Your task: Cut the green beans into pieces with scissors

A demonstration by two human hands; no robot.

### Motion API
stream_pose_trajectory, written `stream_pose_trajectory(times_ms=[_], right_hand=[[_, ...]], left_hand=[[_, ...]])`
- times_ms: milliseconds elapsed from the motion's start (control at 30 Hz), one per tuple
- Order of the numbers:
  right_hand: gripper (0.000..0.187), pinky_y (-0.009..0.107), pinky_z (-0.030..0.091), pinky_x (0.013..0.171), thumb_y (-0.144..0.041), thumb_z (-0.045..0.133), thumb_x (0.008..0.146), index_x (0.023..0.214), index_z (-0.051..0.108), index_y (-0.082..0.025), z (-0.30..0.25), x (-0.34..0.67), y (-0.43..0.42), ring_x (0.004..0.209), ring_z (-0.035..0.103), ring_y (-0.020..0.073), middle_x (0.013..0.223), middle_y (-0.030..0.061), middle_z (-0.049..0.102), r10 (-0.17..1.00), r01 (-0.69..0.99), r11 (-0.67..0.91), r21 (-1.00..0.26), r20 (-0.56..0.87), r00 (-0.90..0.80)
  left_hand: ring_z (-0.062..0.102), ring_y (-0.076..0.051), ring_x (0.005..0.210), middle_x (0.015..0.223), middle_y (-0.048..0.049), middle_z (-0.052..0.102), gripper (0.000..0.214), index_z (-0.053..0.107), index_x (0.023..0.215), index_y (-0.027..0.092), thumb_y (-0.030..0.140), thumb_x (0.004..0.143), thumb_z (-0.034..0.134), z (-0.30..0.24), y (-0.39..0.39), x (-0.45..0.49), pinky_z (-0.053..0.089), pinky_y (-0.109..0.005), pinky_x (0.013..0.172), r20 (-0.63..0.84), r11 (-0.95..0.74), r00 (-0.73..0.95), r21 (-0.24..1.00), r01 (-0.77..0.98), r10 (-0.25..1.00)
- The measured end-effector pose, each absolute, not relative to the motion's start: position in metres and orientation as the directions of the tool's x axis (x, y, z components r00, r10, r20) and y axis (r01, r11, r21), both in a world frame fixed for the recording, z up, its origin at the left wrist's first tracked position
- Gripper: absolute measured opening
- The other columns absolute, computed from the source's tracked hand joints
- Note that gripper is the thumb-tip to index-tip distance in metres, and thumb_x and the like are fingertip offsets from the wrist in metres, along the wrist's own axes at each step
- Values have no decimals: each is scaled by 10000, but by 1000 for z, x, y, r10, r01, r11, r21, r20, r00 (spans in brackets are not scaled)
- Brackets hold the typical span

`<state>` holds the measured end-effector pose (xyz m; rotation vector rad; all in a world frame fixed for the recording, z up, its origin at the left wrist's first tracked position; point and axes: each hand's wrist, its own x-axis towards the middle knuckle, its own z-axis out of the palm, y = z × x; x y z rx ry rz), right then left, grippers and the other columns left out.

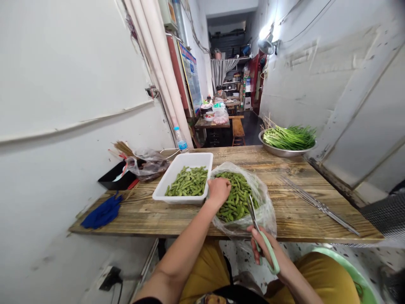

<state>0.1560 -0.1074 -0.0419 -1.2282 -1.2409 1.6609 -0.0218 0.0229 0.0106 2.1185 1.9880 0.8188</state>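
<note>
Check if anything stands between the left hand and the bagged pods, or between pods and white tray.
Nothing visible blocks the left hand from the bagged pods. Toward the white tray, its rim and the edge of the bag intervene.

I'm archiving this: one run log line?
left hand: over green pods in clear plastic bag | right hand: holding green-handled metal scissors

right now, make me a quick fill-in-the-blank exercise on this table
The right hand holds green-handled ____.
The left hand is at the clear plastic ____ of edamame pods.
The water bottle has a ____ cap.
On the wooden tabletop, metal skewers lie toward the ____ end.

Missing words: scissors; bag; blue; right.
</note>
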Motion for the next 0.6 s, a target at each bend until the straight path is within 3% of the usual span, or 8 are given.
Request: stream_pose_trajectory(times_ms=[133,200,400,500,600], right_hand=[[437,235,408,409,-595,472,795,984,520,-204,-41,158,-102,455,448,112,605,-45,450,934,25,-212,-977,-210,-288],[446,227,394,406,-586,473,802,1016,517,-198,-40,158,-99,442,435,106,579,-52,442,947,77,-158,-984,-174,-271],[408,206,374,399,-548,499,809,1011,537,-194,-33,159,-94,423,434,93,537,-62,433,961,182,-51,-982,-98,-257],[414,196,330,348,-555,528,785,979,548,-189,-31,159,-96,350,374,78,455,-87,391,957,169,-91,-981,-133,-258],[446,193,287,298,-585,527,770,975,537,-189,-34,157,-99,292,314,75,398,-113,325,947,139,-178,-974,-208,-246]], left_hand=[[602,-176,703,764,-48,697,152,700,787,180,243,729,574,15,9,-24,428,-294,709,219,-215,61,799,562,974],[600,-161,652,717,-39,697,152,702,774,172,268,697,613,15,-4,-18,441,-260,647,122,-165,135,909,382,983],[550,-122,544,625,-18,681,139,702,692,154,279,642,669,13,-26,-5,408,-227,564,-26,-15,171,972,233,985],[549,-113,559,622,-15,675,126,696,672,150,271,641,679,11,-26,-7,409,-218,575,-10,-33,209,979,202,978],[511,-81,492,588,-9,644,151,674,681,133,270,625,707,9,-25,-7,384,-192,498,-98,84,220,994,71,971]])
